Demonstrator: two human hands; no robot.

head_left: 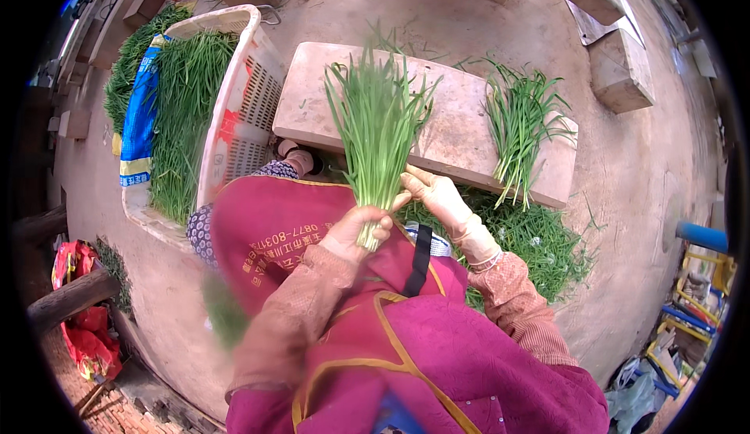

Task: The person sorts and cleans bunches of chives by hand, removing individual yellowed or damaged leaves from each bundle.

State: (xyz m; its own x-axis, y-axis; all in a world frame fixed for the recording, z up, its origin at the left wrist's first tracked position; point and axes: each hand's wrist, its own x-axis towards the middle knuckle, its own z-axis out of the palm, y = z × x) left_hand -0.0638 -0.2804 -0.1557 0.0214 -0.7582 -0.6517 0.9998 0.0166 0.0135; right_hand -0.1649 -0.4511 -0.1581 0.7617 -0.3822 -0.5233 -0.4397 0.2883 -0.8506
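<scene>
Bright, diffuse light washes the floor point(625, 160) pale here; straight edges bow toward black corners, left sleeve point(269, 344) blurred.

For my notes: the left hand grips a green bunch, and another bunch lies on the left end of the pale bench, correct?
Wrong end: the head view shows the other bunch on the right end of the bench; the left hand grips a green bunch.

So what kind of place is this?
It looks like a work area for fresh greens: many are packed in a white crate, a bunch lies on a low bench, and more are piled on the floor.
</scene>
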